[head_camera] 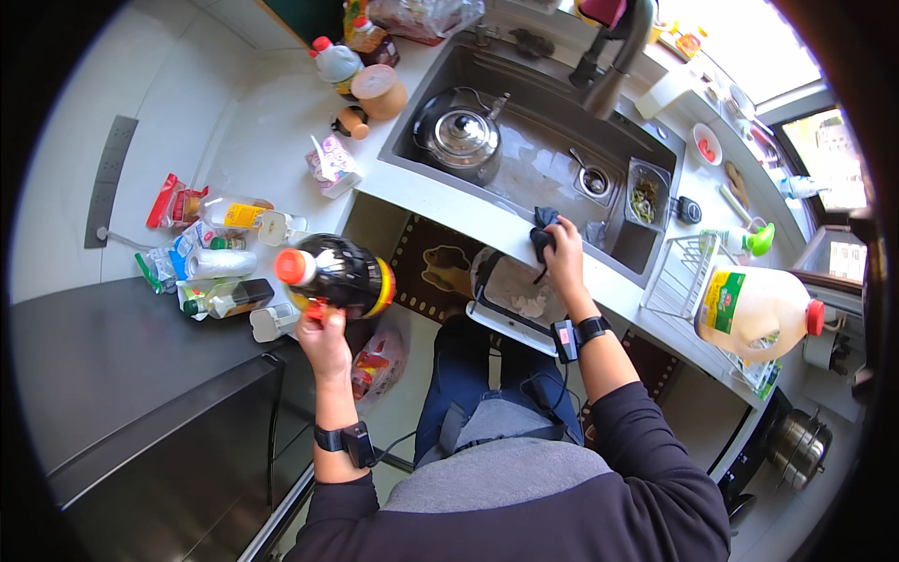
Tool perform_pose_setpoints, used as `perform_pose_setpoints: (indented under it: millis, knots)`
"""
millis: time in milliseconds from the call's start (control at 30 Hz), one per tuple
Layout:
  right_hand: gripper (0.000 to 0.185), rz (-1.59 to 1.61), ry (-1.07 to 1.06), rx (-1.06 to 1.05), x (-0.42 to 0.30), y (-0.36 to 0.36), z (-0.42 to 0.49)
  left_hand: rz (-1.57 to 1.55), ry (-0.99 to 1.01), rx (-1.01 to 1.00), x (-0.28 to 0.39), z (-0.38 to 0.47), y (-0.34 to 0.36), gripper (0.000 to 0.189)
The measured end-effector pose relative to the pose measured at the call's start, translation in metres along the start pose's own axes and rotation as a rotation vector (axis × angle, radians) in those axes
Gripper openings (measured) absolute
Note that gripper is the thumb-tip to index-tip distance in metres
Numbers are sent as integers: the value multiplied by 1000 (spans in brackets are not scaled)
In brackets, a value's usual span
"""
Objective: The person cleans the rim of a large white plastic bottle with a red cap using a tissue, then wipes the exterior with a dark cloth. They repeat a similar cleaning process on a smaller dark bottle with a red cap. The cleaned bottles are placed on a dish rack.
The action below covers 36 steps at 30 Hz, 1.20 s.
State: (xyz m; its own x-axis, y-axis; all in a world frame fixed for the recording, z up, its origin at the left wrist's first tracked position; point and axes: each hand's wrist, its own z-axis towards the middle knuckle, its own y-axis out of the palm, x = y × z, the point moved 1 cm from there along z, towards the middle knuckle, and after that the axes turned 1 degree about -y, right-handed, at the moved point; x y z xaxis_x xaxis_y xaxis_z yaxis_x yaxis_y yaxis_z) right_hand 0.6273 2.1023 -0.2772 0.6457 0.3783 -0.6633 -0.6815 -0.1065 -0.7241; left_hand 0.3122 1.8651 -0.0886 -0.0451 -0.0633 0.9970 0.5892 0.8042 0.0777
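My left hand (324, 344) grips the red handle of a large dark sauce bottle (344, 275) with an orange-red cap. The bottle is raised off the surfaces and tilted, its cap towards the left. At the sink's front edge, my right hand (564, 254) holds a dark cloth (543, 232), bunched on the white counter rim. Beyond it, a steel kettle (463, 140) stands in the grey sink (534, 165). Below the counter edge is an open white bin (516, 330) with some crumpled tissue inside.
Left of me, several bottles and packets, including an oil bottle (235, 298), crowd the counter beside a white container (274, 323). A tissue pack (333, 167) sits near the counter corner. To the right stand a wire rack (678, 281) and a large jug (751, 312). The faucet (611, 84) overhangs the sink.
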Motion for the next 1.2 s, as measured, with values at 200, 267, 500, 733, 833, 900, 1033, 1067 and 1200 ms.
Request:
perform_pose_setpoints:
  millis: [200,267,500,733,833,900,1033,1067,1200]
  knots:
    - [30,1297,621,429,44,-93,-14,-38,-247,-402,-12,-43,98,9]
    - [32,1426,650,471,37,-126,-21,-131,-312,-531,-33,-55,137,9]
    - [51,998,45,93,-50,-158,-7,-69,-367,-718,-97,-72,223,8]
    - [32,1185,90,-35,-31,-92,21,37,-257,-776,-115,-72,223,8]
    - [29,1273,650,-99,-9,-64,13,111,-163,-787,-120,-73,218,10]
    - [28,1185,481,-130,-5,-67,15,130,-135,-764,-122,-73,217,11]
    - [35,909,50,20,-39,-112,8,38,-196,-785,-119,-77,216,16]
    - [38,898,-10,97,-54,-122,3,33,-214,-798,-118,-77,216,19]
    - [61,475,-296,204,-104,-135,-8,67,-148,-793,-115,-79,217,27]
